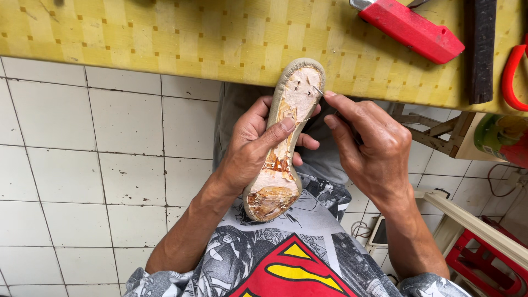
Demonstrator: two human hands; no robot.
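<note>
Seen sole-up over the lap, a shoe on its last (283, 140), heel toward the body and toe resting at the near edge of the workbench (220, 38), its bottom showing pale board smeared with orange-brown glue and a few small tacks near the toe. Gripped around the waist by the left hand (256, 146), thumb pressed across the sole and fingers wrapped behind. At the toe's right rim, a small nail (317, 89) pinched between thumb and forefinger of the right hand (374, 146), remaining fingers curled in; whether anything more sits in that palm cannot be told. Farther out on the bench's yellow chequered covering, toward the far right corner, a red-handled tool (410, 25), a dark rasp-like bar (482, 49) beside it, and a curved red handle (512, 74) at the right edge. Below, a printed shirt (286, 258), white floor tiles (82, 165) and a red plastic stool (484, 258) at lower right.
</note>
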